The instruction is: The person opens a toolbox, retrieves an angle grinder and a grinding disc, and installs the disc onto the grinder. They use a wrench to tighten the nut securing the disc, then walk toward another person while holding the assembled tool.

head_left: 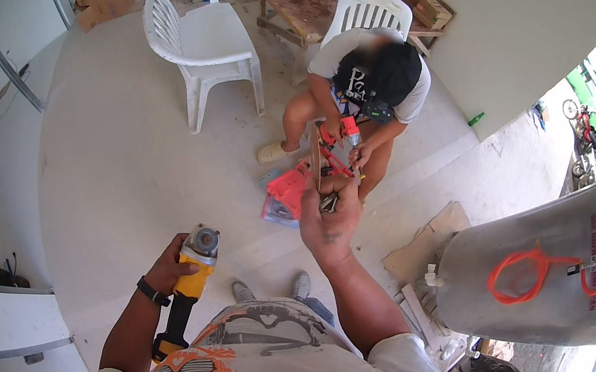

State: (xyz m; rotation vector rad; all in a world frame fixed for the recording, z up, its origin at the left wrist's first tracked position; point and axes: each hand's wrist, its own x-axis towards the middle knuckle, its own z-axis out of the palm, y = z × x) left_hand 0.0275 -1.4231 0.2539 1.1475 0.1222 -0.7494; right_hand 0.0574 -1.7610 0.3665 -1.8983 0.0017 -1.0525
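Observation:
My left hand (pixel 170 271) is wrapped round a yellow and black angle grinder (pixel 191 287), its metal head up and its round spindle face bare of a disc. My right hand (pixel 332 220) is raised in front of me, fingers curled. Between its thumb and fingers stands a thin, flat brown piece (pixel 316 159), seen nearly edge-on; I cannot tell if it is a disc. Small silvery metal parts (pixel 328 202) show inside the same hand. Just beyond it, a seated co-worker (pixel 369 79) handles a red power tool (pixel 350 129) with both hands.
On the floor by the co-worker lies a red case (pixel 289 188). A white plastic chair (pixel 221 33) stands left of a wooden table (pixel 294 6). To the right are a large metal tank (pixel 538 268) with orange hose (pixel 516 280), cardboard (pixel 428 241) and wood offcuts (pixel 419 315).

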